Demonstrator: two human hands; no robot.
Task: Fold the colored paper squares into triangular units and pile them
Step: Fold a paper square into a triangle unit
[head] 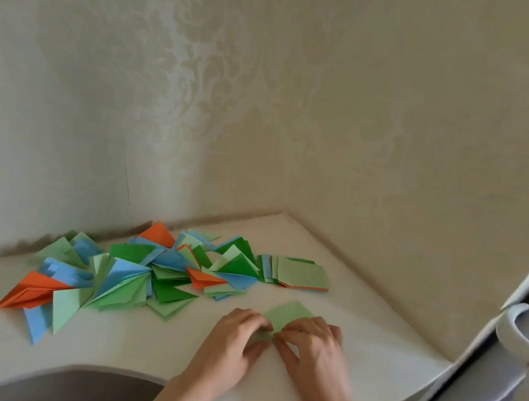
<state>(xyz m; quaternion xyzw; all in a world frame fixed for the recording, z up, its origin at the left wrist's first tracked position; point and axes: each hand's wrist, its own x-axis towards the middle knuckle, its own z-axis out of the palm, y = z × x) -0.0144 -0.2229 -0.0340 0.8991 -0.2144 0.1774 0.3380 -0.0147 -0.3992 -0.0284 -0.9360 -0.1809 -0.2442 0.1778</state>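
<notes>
A light green paper square [286,314] lies on the white desk [127,355] in front of me, its near part hidden under my fingers. My left hand [232,337] and my right hand [314,347] meet over its near corner, fingers curled, pinching the paper there. To the left spreads a loose pile of folded triangular units [126,277] in green, blue and orange. A stack of flat unfolded squares [300,273] sits behind the hands, light green on top with an orange sheet at the bottom.
The desk fits into a corner of two pale patterned walls [202,103]. Its curved front edge [111,372] runs below my wrists. A white cabinet with a rounded handle [513,326] stands close on the right.
</notes>
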